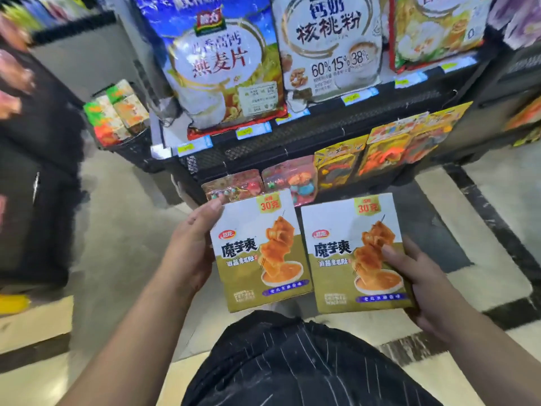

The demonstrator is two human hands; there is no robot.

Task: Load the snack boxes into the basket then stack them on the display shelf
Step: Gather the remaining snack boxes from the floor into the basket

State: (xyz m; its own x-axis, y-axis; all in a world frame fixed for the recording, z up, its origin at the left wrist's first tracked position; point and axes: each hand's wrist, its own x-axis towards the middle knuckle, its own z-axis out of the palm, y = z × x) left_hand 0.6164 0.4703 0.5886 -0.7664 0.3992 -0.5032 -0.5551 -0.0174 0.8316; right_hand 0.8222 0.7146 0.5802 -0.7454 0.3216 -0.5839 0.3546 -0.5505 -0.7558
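Note:
I hold two matching snack boxes, white above and olive-gold below, each printed with a skewer picture. My left hand (190, 247) grips the left snack box (257, 253) by its left edge. My right hand (424, 285) grips the right snack box (357, 259) at its lower right corner, thumb on the front. Both boxes face me side by side, low in front of the black display shelf (292, 136). A black basket (134, 148) at the left holds several orange-and-green snack boxes (117, 112).
Large cereal and powder bags (222, 63) stand on the shelf above blue price tags. Colourful snack packs (380, 150) hang along the shelf's lower front. Dark shelving stands at the left. Beige tiled floor with black borders lies below, and my striped dark trousers fill the bottom.

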